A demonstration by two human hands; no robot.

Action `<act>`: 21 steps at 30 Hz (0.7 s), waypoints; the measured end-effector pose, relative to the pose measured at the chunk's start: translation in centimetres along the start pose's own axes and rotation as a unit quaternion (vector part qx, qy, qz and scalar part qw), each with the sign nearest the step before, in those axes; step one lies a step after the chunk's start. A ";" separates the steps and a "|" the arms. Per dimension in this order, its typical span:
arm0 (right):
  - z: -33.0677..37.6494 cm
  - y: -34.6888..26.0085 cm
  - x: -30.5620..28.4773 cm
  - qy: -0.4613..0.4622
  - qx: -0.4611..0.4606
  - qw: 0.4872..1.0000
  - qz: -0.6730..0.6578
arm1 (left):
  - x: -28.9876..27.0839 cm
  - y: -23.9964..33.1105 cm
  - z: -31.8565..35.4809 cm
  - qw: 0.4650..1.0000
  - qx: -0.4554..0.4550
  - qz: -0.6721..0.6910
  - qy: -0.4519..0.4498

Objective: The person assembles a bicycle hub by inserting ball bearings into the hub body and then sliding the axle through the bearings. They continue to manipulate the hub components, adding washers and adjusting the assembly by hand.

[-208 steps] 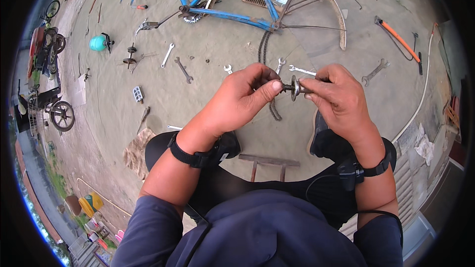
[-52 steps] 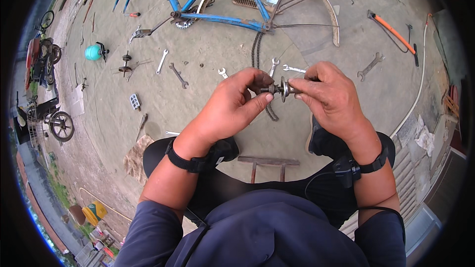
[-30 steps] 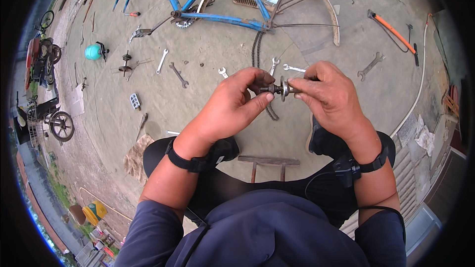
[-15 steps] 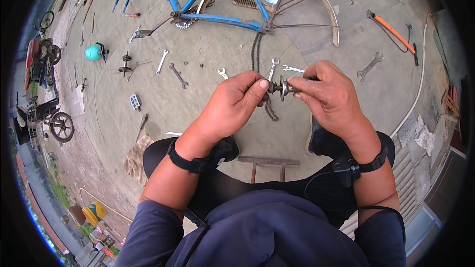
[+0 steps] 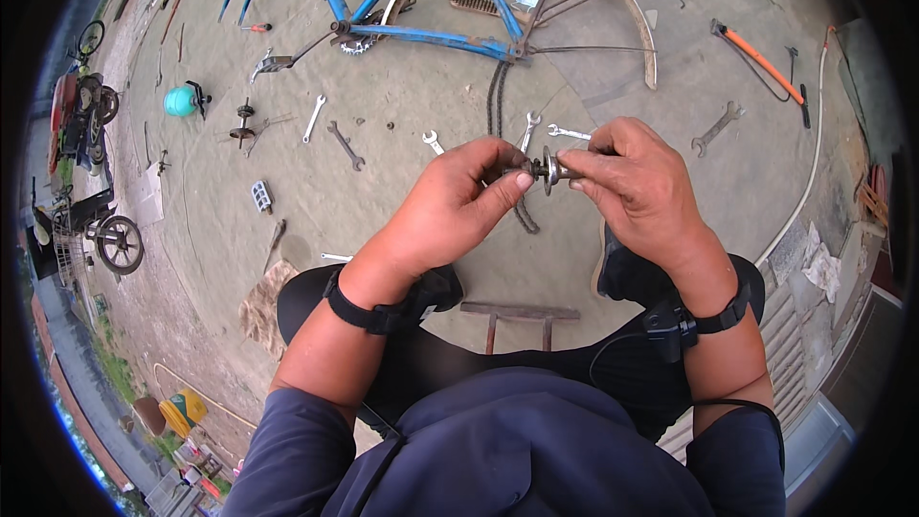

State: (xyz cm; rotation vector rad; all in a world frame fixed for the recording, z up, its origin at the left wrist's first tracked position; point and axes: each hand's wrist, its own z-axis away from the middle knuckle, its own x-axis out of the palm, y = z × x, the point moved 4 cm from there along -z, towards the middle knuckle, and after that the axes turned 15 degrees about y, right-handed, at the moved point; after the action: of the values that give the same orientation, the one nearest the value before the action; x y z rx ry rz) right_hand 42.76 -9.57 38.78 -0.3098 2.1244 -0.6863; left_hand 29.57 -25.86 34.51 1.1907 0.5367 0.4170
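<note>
A small metal wheel hub on its axle [image 5: 548, 169] is held between both hands over the concrete ground. My left hand [image 5: 450, 206] pinches the hub's left end with thumb and fingers. My right hand [image 5: 637, 177] grips the right end, fingers curled round the axle. A dark bicycle chain [image 5: 497, 105] lies on the ground just beyond the hands, and an upturned blue bicycle frame [image 5: 421, 33] stands farther out. Both wrists wear black straps.
Several wrenches [image 5: 345, 145] lie scattered on the ground ahead. An orange-handled pump [image 5: 756, 56] and a white hose [image 5: 814, 172] are at the right. A teal ball [image 5: 179, 101], a small wheel [image 5: 120, 244] and a rag [image 5: 266, 295] are at the left. A low stool [image 5: 520, 311] stands between my knees.
Both hands stay on the hub in the same spot. The fingers have shifted slightly around it; little else has moved since the earliest frame, where the hands were a bit lower.
</note>
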 end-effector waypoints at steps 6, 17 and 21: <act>-0.1 0.0 0.0 0.002 -0.004 1.000 -0.002 | -0.4 -0.4 -0.2 1.000 -0.009 0.016 0.010; 0.0 0.0 0.0 -0.001 0.001 1.000 -0.001 | -0.4 0.0 -0.2 1.000 0.007 0.008 0.012; -0.1 0.0 -0.2 -0.023 -0.011 1.000 -0.005 | -0.1 -0.3 -0.1 1.000 -0.001 -0.010 0.000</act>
State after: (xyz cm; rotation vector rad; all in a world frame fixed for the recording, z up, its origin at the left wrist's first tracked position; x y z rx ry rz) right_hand 42.77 -9.44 38.99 -0.3458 2.0891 -0.6571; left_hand 29.42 -25.94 34.22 1.1819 0.5472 0.4012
